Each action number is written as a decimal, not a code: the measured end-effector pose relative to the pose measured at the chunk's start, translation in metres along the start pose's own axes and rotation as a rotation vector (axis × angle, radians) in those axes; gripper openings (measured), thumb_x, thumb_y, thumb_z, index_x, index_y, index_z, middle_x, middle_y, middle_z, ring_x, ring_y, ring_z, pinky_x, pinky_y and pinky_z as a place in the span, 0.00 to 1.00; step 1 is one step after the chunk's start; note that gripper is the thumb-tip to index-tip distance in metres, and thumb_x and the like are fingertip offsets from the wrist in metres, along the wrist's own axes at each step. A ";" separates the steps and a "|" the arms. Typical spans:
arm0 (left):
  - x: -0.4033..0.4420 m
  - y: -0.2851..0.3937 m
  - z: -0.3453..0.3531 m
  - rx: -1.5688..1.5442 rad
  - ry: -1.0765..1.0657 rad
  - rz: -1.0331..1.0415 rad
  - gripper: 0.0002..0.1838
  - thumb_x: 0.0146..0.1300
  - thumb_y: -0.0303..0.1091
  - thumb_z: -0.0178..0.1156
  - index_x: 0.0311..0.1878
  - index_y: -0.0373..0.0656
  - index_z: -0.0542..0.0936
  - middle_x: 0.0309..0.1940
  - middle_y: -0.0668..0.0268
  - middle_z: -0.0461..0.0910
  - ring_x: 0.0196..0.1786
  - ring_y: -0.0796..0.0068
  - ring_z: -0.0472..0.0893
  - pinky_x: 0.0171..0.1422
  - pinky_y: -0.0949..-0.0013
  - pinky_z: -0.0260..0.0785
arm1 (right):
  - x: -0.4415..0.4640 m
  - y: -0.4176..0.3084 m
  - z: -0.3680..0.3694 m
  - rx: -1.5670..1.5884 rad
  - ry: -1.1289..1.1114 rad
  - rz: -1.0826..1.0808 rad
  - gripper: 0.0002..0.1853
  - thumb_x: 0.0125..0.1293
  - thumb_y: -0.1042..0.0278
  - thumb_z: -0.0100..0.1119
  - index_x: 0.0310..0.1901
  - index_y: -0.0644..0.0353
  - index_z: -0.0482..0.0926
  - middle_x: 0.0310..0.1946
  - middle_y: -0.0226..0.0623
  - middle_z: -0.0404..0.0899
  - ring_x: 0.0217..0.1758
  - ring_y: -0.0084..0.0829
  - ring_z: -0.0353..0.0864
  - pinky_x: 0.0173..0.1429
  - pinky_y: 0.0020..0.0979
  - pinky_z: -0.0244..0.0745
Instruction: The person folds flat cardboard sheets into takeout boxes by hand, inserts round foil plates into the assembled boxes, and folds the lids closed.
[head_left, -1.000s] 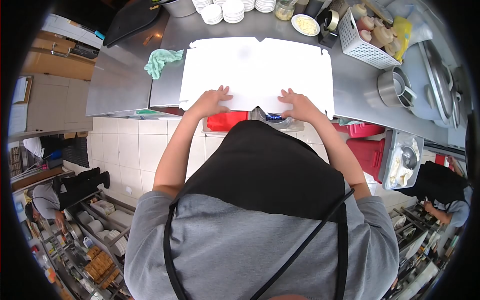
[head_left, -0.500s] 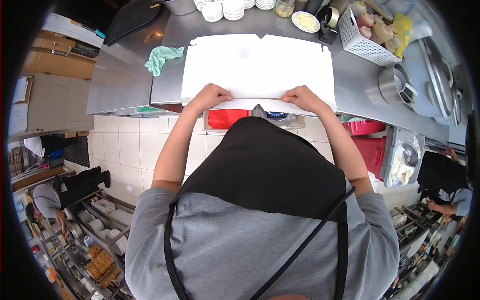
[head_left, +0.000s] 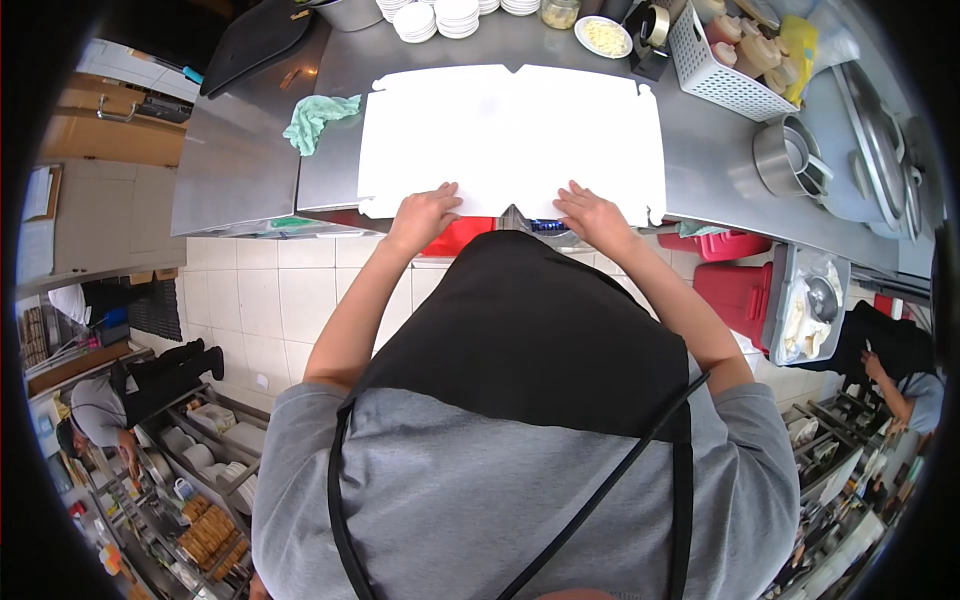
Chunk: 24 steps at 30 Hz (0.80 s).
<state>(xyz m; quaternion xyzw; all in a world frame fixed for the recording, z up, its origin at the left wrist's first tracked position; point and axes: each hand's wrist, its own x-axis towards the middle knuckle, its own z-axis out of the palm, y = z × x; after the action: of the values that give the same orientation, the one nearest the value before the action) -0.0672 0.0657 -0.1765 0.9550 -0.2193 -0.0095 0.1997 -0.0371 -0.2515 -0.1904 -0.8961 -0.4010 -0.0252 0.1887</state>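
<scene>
A flat white cardboard sheet [head_left: 510,130] with notched edges, like an unfolded box, lies on the steel counter in front of me. My left hand [head_left: 425,217] rests at its near edge, left of the middle notch, fingers apart and touching the board. On the other side of that notch, my right hand [head_left: 594,214] lies on the same edge with its fingers spread. The near strip of the board is flat, and the undersides of both hands are hidden.
A green cloth [head_left: 318,122] lies left of the board on the counter [head_left: 240,175]. Behind stand stacked white dishes [head_left: 415,22] and a plate of pale shreds [head_left: 603,38]. On the right are a white basket of bottles [head_left: 725,80] and metal pots [head_left: 785,160]. Other people work at both sides.
The near strip of the cardboard, folded up and pinched in both hands before, now lies flat toward me. My fingers have loosened and spread on the board.
</scene>
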 end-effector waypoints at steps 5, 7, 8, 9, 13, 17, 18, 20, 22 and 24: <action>0.001 -0.003 -0.002 -0.030 -0.012 -0.007 0.11 0.48 0.29 0.62 0.37 0.40 0.81 0.49 0.62 0.76 0.53 0.69 0.75 0.51 0.65 0.71 | 0.001 0.002 0.000 0.038 -0.022 0.009 0.13 0.56 0.67 0.57 0.43 0.59 0.77 0.49 0.38 0.76 0.57 0.38 0.71 0.57 0.36 0.70; 0.001 -0.002 -0.004 -0.003 -0.021 0.008 0.11 0.48 0.29 0.62 0.38 0.40 0.81 0.49 0.62 0.76 0.52 0.69 0.76 0.50 0.66 0.71 | 0.001 0.002 0.000 0.042 -0.018 0.008 0.12 0.56 0.67 0.57 0.43 0.59 0.77 0.48 0.39 0.76 0.57 0.39 0.71 0.56 0.36 0.70; 0.001 -0.002 -0.004 -0.004 -0.021 0.008 0.11 0.48 0.29 0.62 0.38 0.40 0.81 0.49 0.62 0.76 0.52 0.69 0.76 0.50 0.66 0.71 | 0.002 0.002 0.000 0.043 -0.018 0.008 0.12 0.56 0.67 0.57 0.43 0.59 0.77 0.48 0.39 0.76 0.57 0.39 0.71 0.56 0.36 0.70; 0.001 -0.002 -0.004 -0.010 -0.018 0.011 0.11 0.49 0.29 0.61 0.38 0.40 0.81 0.49 0.62 0.76 0.52 0.69 0.76 0.50 0.66 0.71 | 0.002 0.003 0.000 0.053 -0.019 0.011 0.12 0.56 0.67 0.57 0.42 0.59 0.77 0.48 0.39 0.76 0.57 0.39 0.71 0.56 0.36 0.71; 0.001 -0.003 -0.004 -0.022 -0.021 0.016 0.11 0.49 0.28 0.61 0.38 0.39 0.81 0.48 0.61 0.77 0.52 0.68 0.76 0.51 0.66 0.71 | 0.002 0.002 -0.002 0.075 -0.027 0.019 0.13 0.55 0.68 0.57 0.43 0.59 0.77 0.48 0.41 0.76 0.57 0.40 0.71 0.55 0.36 0.71; 0.001 -0.003 -0.003 -0.027 -0.019 0.015 0.11 0.50 0.28 0.60 0.38 0.39 0.81 0.48 0.60 0.76 0.52 0.68 0.76 0.51 0.66 0.71 | 0.003 0.002 -0.004 0.091 -0.040 0.025 0.12 0.55 0.69 0.57 0.43 0.59 0.77 0.47 0.41 0.76 0.56 0.41 0.72 0.55 0.36 0.71; 0.001 -0.002 -0.005 -0.027 -0.019 0.017 0.10 0.50 0.28 0.60 0.38 0.39 0.81 0.49 0.60 0.76 0.52 0.68 0.76 0.51 0.66 0.71 | 0.003 0.002 -0.003 0.097 -0.052 0.035 0.12 0.55 0.70 0.57 0.43 0.59 0.77 0.48 0.41 0.76 0.56 0.41 0.72 0.55 0.36 0.71; 0.001 -0.002 -0.004 -0.026 -0.018 0.018 0.10 0.50 0.28 0.59 0.37 0.39 0.81 0.49 0.60 0.76 0.52 0.68 0.76 0.51 0.66 0.71 | 0.003 0.002 -0.003 0.103 -0.064 0.044 0.12 0.55 0.70 0.57 0.43 0.60 0.77 0.48 0.40 0.76 0.56 0.41 0.72 0.55 0.37 0.71; 0.001 -0.003 -0.003 0.005 -0.021 0.034 0.12 0.51 0.27 0.59 0.40 0.39 0.80 0.49 0.59 0.76 0.52 0.67 0.75 0.52 0.66 0.71 | 0.003 0.001 -0.004 0.056 -0.029 -0.001 0.14 0.55 0.70 0.56 0.44 0.62 0.75 0.48 0.41 0.76 0.55 0.42 0.73 0.54 0.37 0.72; -0.001 0.000 -0.003 -0.012 -0.002 0.025 0.12 0.52 0.28 0.57 0.42 0.40 0.79 0.48 0.59 0.76 0.52 0.64 0.75 0.52 0.64 0.71 | 0.003 -0.002 -0.003 -0.016 0.027 -0.045 0.13 0.55 0.70 0.56 0.43 0.62 0.74 0.45 0.42 0.77 0.52 0.42 0.74 0.52 0.36 0.73</action>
<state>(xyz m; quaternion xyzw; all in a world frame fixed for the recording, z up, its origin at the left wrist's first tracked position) -0.0683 0.0674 -0.1739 0.9509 -0.2312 -0.0093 0.2055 -0.0363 -0.2495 -0.1868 -0.8880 -0.4181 -0.0450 0.1861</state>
